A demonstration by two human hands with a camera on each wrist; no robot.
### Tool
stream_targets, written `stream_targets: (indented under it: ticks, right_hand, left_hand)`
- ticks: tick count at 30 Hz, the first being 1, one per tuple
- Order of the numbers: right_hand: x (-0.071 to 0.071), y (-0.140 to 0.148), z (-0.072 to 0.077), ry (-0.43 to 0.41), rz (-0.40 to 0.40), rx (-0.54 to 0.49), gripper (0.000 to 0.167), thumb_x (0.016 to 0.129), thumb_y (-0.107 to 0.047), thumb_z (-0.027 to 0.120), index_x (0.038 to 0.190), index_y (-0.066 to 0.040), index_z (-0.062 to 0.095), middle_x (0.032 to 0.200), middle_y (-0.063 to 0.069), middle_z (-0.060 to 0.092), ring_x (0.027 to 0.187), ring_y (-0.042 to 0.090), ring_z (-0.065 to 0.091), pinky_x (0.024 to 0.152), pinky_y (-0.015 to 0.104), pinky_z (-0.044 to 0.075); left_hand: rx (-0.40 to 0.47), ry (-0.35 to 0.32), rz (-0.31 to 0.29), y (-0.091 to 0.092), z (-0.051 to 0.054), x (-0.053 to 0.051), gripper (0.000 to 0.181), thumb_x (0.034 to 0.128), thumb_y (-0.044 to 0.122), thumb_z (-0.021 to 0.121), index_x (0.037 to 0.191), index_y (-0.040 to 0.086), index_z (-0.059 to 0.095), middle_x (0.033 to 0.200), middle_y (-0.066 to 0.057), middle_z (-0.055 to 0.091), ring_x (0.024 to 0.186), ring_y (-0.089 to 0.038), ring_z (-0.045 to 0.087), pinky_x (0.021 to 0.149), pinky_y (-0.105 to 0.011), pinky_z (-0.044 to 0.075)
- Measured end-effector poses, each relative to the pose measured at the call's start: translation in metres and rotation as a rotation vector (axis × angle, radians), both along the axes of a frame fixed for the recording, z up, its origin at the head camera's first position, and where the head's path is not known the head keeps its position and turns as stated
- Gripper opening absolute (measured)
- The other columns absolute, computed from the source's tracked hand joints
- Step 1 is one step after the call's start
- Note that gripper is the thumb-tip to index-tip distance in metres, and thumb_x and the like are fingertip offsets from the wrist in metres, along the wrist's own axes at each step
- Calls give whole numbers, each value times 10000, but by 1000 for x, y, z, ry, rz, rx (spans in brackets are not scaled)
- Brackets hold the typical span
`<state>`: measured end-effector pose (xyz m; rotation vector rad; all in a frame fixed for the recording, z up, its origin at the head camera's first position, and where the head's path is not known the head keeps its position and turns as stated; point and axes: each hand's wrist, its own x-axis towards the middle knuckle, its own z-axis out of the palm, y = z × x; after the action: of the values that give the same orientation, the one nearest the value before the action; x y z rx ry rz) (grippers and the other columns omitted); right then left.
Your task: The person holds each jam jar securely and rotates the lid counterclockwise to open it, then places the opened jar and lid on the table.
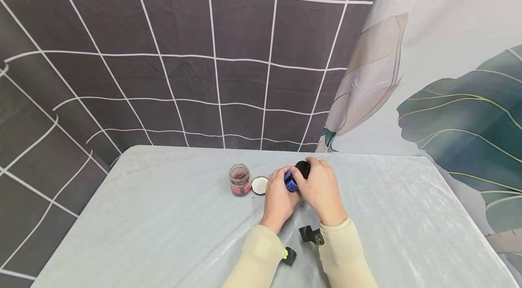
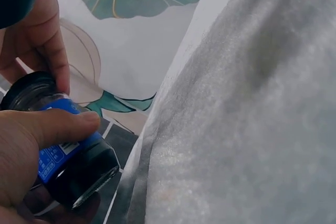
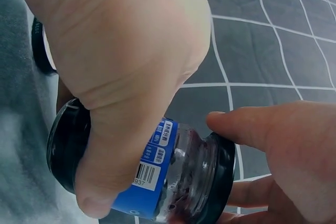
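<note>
Tilted over the grey cloth-covered table (image 1: 163, 233), a clear glass jar with a blue label (image 1: 291, 182) sat between our hands: our left hand (image 1: 279, 198) was wrapped round its body, our right hand (image 1: 324, 189) curled about its round black lid (image 1: 303, 168). We judged that a weak grip on the smooth glass could let it slip and knock the open, red-labelled glass jar (image 1: 239, 182) nearby.

Blue-labelled jar (image 2: 64, 156) in left grip (image 2: 23, 150)
</note>
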<state>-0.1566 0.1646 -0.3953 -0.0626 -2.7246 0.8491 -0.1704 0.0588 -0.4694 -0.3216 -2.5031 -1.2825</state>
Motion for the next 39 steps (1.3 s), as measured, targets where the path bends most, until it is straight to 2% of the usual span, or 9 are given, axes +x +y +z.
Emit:
stream_targets:
  ticks: [3,9,16,28,39]
  right_hand:
    - [0,-1,0,-4,-3,-3,515,936,-292,681,1221,131,606,1111,330,629,1029,493,605,873,579,484]
    - [0,-2,-1,20,5,9,513,937,-293,693,1210,135,616,1093,334,634,1018,492,611,879,579,489]
    - [0,-3,-3,49,33,69,517,966,-273,674,1227,167,601,1115,367,626,1057,507,598,931,577,480]
    - [-4,-5,-5,48,71,106,441,998,-205,612,1157,204,564,1083,356,602,1056,527,542,948,573,422]
    - [-2,-6,-6,79,87,123,428,996,-200,620,1164,189,563,1073,339,598,1065,513,536,936,571,436]
  left_hand:
    - [-8,15,22,0,0,0,579,693,173,867,1209,29,646,1168,-103,672,1089,-285,618,962,-423,487]
    - [-21,-39,39,0,3,1,562,730,207,849,1233,56,649,1199,-87,671,1118,-265,618,978,-413,486]
    - [-41,-51,57,-1,7,3,543,743,225,837,1231,64,665,1189,-83,685,1114,-270,633,965,-424,497]
    - [-51,-15,61,-4,8,1,516,713,216,841,1194,91,705,1142,-50,725,1065,-258,664,936,-401,513]
    - [-78,-30,57,-8,12,0,522,702,239,844,1195,113,727,1118,-34,744,1023,-242,681,910,-378,525]
